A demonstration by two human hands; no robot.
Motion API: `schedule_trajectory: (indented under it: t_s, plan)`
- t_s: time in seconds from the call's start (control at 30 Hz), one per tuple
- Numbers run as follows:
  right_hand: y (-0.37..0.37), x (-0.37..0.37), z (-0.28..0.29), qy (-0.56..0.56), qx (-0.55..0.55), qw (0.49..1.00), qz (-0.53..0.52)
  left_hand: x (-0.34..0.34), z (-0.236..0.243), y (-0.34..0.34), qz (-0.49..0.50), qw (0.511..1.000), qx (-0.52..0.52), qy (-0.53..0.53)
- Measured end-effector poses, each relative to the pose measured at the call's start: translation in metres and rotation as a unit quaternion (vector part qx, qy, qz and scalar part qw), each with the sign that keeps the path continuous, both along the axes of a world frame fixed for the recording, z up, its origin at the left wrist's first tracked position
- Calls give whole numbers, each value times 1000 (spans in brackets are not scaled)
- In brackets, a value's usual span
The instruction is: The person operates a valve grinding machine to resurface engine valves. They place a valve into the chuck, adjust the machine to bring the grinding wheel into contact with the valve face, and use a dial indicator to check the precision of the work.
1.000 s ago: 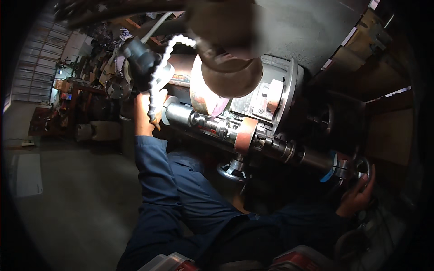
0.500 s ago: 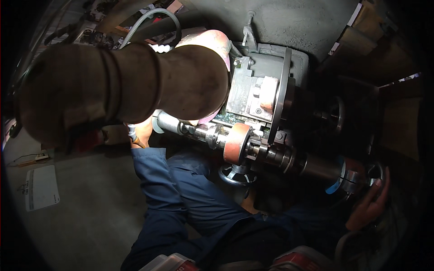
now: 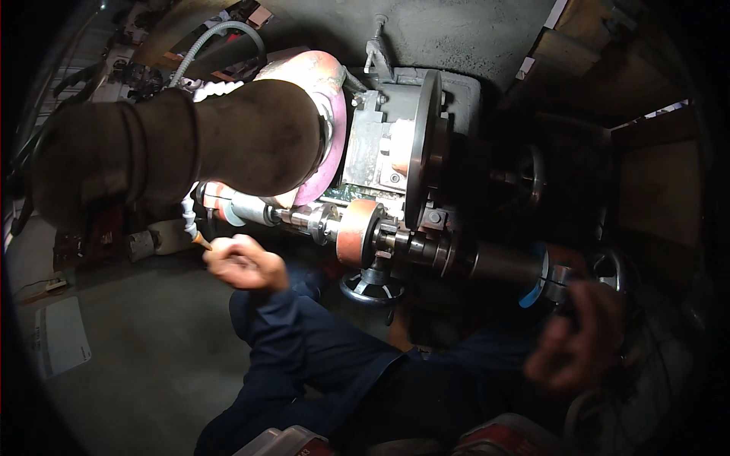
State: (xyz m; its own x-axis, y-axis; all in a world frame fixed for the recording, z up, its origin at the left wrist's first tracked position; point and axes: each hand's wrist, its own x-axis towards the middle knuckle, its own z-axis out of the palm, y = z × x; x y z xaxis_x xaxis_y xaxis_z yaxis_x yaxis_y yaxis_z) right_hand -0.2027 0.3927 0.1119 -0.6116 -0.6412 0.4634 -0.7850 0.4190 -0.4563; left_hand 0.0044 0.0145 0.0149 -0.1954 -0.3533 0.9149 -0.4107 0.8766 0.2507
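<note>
My left hand (image 3: pixel 245 262) is closed, its fingers curled in below the left end of the machine. Its fingertips are at the orange tip of a white segmented hose (image 3: pixel 188 214); whether they grip that tip or something else is hidden. My right hand (image 3: pixel 574 338), smeared by motion, is raised just in front of the handwheel (image 3: pixel 608 270) at the machine's right end, and what its fingers do is unclear. Between the hands runs a horizontal metal shaft (image 3: pixel 416 245) with a red-orange collar (image 3: pixel 357 232). Behind it stands a pink grinding wheel (image 3: pixel 328 163), partly covered.
A large dark rounded housing (image 3: pixel 251 140) blocks much of the upper left. A big thin disc (image 3: pixel 423 152) stands upright behind the shaft. Below the collar is a second handwheel (image 3: pixel 371 287). A blue strip (image 3: pixel 531 295) hangs near the right end. A white sheet (image 3: pixel 62 337) lies at lower left.
My left hand has come down and toward me from beside the shaft's left end. My right hand has left the right handwheel's rim and moved left. The whole view has shifted, too.
</note>
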Motion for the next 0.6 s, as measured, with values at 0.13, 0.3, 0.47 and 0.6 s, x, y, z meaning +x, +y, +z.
schedule_trajectory:
  t_s: [0.13,0.3,0.47,0.6]
  plan:
    - [-78,6,6,-68,140,986,55,0,-21,55,-158,881,445,38]
    - [-112,11,-10,-112,203,970,78,-8,3,56,-229,632,737,69]
    - [-127,3,-10,-210,239,947,38,-17,6,31,-219,547,800,113]
    - [-131,5,-22,-200,310,929,14,-9,7,29,-215,530,818,53]
